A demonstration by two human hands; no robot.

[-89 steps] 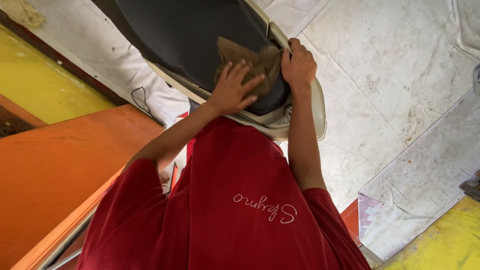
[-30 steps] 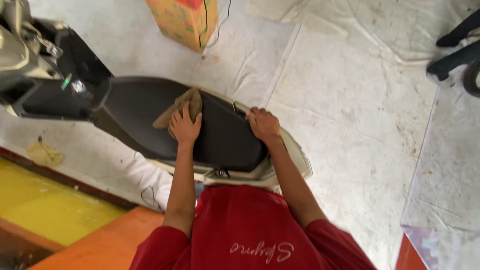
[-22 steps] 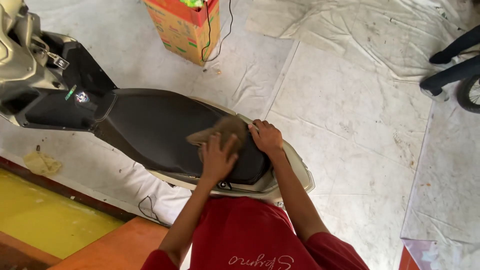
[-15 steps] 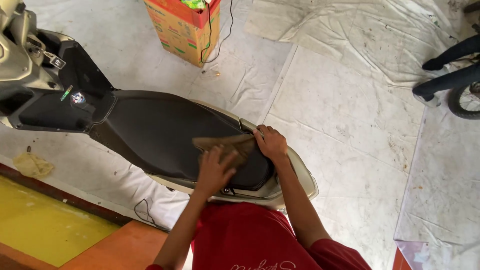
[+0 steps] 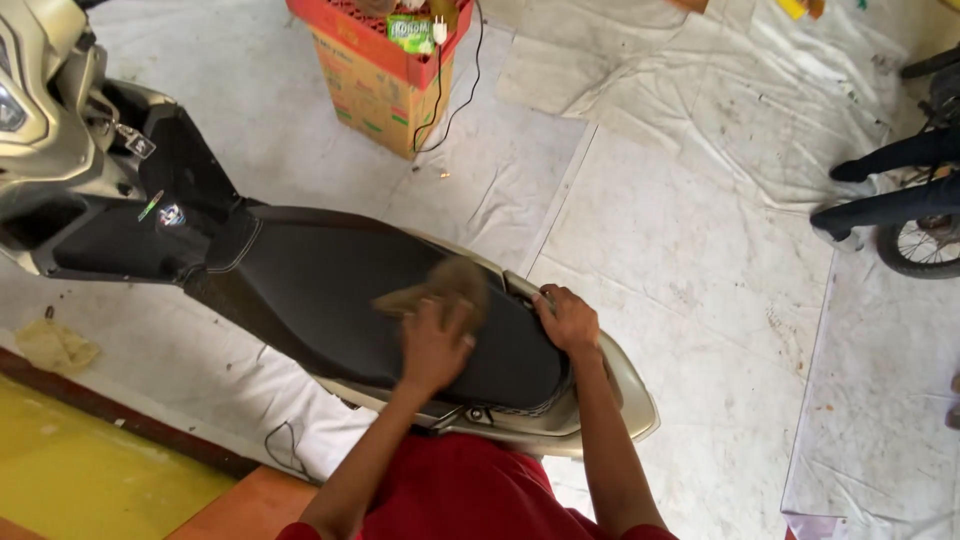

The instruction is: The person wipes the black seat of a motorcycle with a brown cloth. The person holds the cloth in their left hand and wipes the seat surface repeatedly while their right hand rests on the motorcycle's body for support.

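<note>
A scooter lies across the view with its black seat (image 5: 330, 290) in the middle. My left hand (image 5: 435, 345) presses a brown cloth (image 5: 445, 285) flat on the seat; the cloth is blurred. My right hand (image 5: 568, 318) grips the rear right edge of the seat, beside the beige tail panel (image 5: 630, 395). My red shirt fills the bottom edge.
The scooter's front body and footwell (image 5: 90, 200) stand at the left. A cardboard box with a red crate on top (image 5: 385, 70) sits behind the seat, a cable hanging from it. White sheets cover the floor (image 5: 680, 220). A wheel (image 5: 920, 245) is at the right edge.
My left hand has slid the brown cloth back and forth along the seat. The right hand stays on the seat's rear edge. The view has shifted to show more of the scooter.
</note>
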